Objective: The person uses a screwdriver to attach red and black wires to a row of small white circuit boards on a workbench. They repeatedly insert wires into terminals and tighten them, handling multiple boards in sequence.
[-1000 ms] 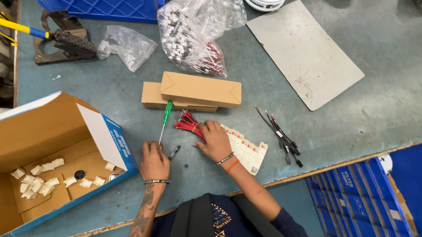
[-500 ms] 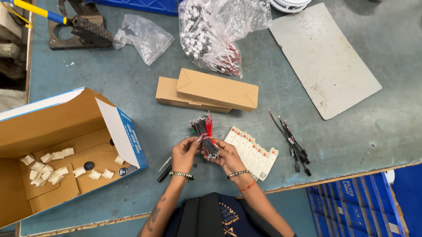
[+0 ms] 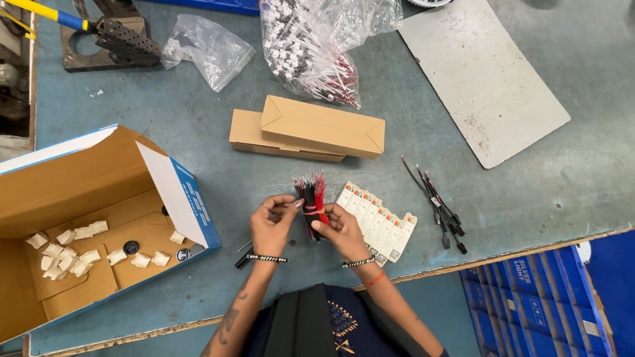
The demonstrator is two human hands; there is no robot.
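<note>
Red/black wire bundle now up off worktop w/ us: left hand + right hand both gripping it; screwdriver dropped.

Both arms reach up from the bottom of the view, toward twelve o'clock, and the two hands meet close together above the body. The left hand sits at about nine o'clock from the right hand, with its fingers curled in and the fingertips pinched toward the middle. The right hand has its fingers bent and closed too, and each wrist wears a thin band.
</note>
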